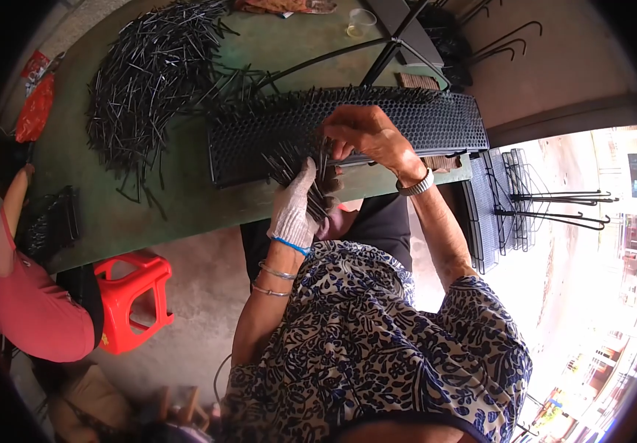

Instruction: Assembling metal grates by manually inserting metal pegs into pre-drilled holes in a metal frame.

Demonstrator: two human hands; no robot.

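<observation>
Gloved left grip (pixel 295 209) closed around a bundle of black sticks (pixel 284 170), bare right grip (pixel 372 139) just beside it, fingertips bent together, their hold unclear, black mesh panel (pixel 436 122) behind both grips on the green table (pixel 111 225), stick pile (pixel 157 74) beyond, leftward.

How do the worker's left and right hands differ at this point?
The left hand wears a whitish glove; the right hand is bare. The left arm has two bangles, the right arm a silver band. The left grips a bundle of thin black sticks; the right has its fingers bent beside the bundle. Both are close to the black perforated panel.
</observation>
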